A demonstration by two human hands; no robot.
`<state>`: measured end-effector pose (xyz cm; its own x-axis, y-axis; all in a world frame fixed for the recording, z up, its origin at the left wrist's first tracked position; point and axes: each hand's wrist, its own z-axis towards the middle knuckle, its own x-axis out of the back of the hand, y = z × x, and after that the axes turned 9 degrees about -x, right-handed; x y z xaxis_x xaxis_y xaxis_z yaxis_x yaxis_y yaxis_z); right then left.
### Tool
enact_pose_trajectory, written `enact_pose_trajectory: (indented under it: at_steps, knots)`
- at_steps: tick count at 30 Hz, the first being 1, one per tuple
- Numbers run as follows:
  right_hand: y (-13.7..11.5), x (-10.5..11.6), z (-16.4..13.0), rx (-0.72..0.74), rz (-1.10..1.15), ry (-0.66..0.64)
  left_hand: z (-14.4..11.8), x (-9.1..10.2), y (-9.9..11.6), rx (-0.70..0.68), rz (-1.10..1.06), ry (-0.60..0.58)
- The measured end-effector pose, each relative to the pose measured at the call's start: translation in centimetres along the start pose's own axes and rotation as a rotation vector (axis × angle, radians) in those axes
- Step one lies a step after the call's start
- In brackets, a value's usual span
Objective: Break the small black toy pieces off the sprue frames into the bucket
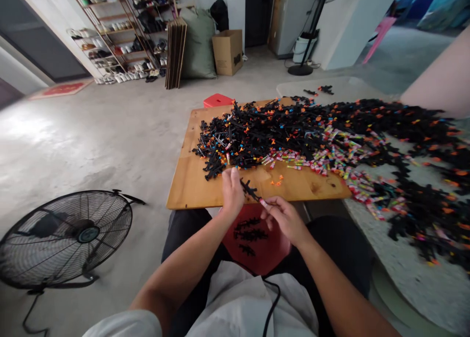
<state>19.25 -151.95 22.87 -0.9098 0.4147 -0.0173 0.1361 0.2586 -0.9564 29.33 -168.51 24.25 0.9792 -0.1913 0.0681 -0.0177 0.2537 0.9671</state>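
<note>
**Inspector:** Report the head view, hands first.

**Operator:** I see the left hand (232, 190) at the near edge of the wooden board (187, 180), fingers closed on one end of a black plastic piece (250, 189). The right hand (284, 218) sits just beside it, lower and nearer the body, with thumb and fingers pinched on the other end, where a small pink-tipped part (263, 203) shows. The piece spans the gap between both hands, tilted, above the board's front edge.

**Inspector:** Surroundings of that piece?

**Operator:** Directly below the hands I note a red container (271, 253) between the knees, with a few black pieces (249, 235) lying in it. Beyond the hands, on the board, lies a large heap of black pieces (279, 131) dotted with orange and blue. A band of small multicoloured parts (330, 160) runs through the heap to the right, onto a pale surface (422, 278) adjoining the board.

**Inspector:** Anything else in view?

**Operator:** A floor fan (66, 234) stands on the concrete to the left. A red stool (218, 100) shows behind the board. Farther back I see a cardboard box (228, 52) and a shoe rack (121, 33) against the wall. A sleeve or arm of another person (440, 77) enters at the upper right; I cannot tell which.
</note>
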Motion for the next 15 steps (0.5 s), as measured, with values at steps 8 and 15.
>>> enact_pose_trajectory:
  at_steps: [8,15]
  knots:
    - [1.9,3.0,0.1,-0.144,-0.662,-0.187,7.1,7.1,-3.5,-0.374,0.943,-0.240]
    - [-4.2,6.9,5.2,0.061,-0.982,0.397,8.2,8.7,-4.9,-0.332,0.932,-0.396]
